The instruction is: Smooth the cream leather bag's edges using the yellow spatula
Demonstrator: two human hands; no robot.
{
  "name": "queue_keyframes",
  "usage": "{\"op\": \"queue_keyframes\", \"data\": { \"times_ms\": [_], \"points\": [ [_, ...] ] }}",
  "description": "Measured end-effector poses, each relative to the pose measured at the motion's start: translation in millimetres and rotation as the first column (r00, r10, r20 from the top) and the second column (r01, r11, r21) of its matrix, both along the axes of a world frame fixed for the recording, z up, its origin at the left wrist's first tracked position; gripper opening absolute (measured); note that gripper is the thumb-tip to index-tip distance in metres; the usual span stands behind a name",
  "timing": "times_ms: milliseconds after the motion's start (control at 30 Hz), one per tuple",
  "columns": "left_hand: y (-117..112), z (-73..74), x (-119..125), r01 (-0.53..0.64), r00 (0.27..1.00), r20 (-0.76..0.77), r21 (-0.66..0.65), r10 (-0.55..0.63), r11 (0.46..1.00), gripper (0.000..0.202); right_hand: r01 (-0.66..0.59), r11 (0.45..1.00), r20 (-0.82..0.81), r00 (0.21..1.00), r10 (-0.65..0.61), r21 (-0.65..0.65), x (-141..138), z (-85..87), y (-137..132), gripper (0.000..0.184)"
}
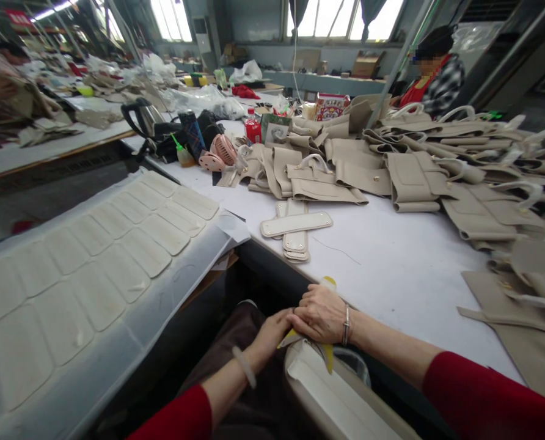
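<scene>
Poking from under fingers (301, 313), yellow-edged piece (329, 359)

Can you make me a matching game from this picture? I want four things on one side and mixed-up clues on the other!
Things:
1. Right hand
2. Small fan
3. Kettle
4. Top strip

Clues:
A. Silver, with a black handle
B. Lies across other strips on the white table
C. Has a silver bangle at its wrist
D. Pink

Right pairs: 1-C, 2-D, 3-A, 4-B
</scene>
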State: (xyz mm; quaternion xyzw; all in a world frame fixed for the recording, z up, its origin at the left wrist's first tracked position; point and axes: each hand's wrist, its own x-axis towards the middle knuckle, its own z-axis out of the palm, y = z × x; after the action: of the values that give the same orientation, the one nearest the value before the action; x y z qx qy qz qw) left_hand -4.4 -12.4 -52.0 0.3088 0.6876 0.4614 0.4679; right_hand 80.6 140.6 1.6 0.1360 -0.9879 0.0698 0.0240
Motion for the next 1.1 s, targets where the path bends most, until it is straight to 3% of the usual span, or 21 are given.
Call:
{"op": "queue_keyframes", "data": {
  "times_ms": [67, 167, 233, 333, 467, 600, 800, 900, 1000, 1100],
  "points": [
    [-15, 14.2, -8, -0.047, 0.999, 0.029, 0.074, 0.045, 0.996, 0.047, 0.005, 1.000, 0.002, 1.000, -0.005, 0.001, 0, -0.3, -1, 0.050],
    [-33, 37.2, -7, 0.070, 0.996, 0.046, 0.156, -0.079, 0.985, 0.040, 0.021, 1.000, 0.008, 1.000, -0.021, 0.000, 0, 0.0, -2, 0.052],
    [-37, 49.2, -2, 0.170, 0.985, -0.024, 0.112, -0.169, 0.979, 0.032, 0.036, 0.999, 0.013, 0.999, -0.036, -0.002, 1, 0.4, -2, 0.055],
    [-35, 60.2, 3, 0.205, 0.964, -0.183, 0.060, -0.191, 0.977, 0.022, 0.051, 0.999, 0.017, 0.999, -0.051, -0.001, 3, 0.3, -3, 0.056],
    [-29, 65.9, 1, 0.273, 0.901, -0.376, 0.097, -0.219, 0.957, 0.014, 0.062, 0.998, 0.029, 0.998, -0.062, 0.000, 5, -0.8, -3, 0.054],
    [-26, 65.6, 2, 0.351, 0.807, -0.519, 0.042, -0.280, 0.935, 0.016, 0.090, 0.996, 0.048, 0.995, -0.089, -0.017, 10, -0.2, -4, 0.054],
    [-31, 63.6, 10, 0.415, 0.702, -0.635, -0.003, -0.322, 0.910, 0.024, 0.266, 0.963, 0.086, 0.961, -0.261, -0.041, 32, 2.8, -21, 0.055],
    [-31, 61.8, 7, 0.422, 0.769, -0.545, 0.038, -0.335, 0.906, 0.031, 0.379, 0.925, 0.112, 0.921, -0.373, -0.038, 42, 4.4, -32, 0.057],
    [-24, 54.7, 3, 0.344, 0.926, -0.185, 0.055, -0.329, 0.937, 0.048, 0.464, 0.885, 0.145, 0.878, -0.457, -0.022, 48, 6.2, -38, 0.058],
    [-12, 43.5, 1, 0.261, 0.952, 0.154, 0.047, -0.265, 0.964, 0.063, 0.558, 0.830, 0.178, 0.816, -0.550, 0.000, 60, 9.6, -38, 0.060]
  ]
}}
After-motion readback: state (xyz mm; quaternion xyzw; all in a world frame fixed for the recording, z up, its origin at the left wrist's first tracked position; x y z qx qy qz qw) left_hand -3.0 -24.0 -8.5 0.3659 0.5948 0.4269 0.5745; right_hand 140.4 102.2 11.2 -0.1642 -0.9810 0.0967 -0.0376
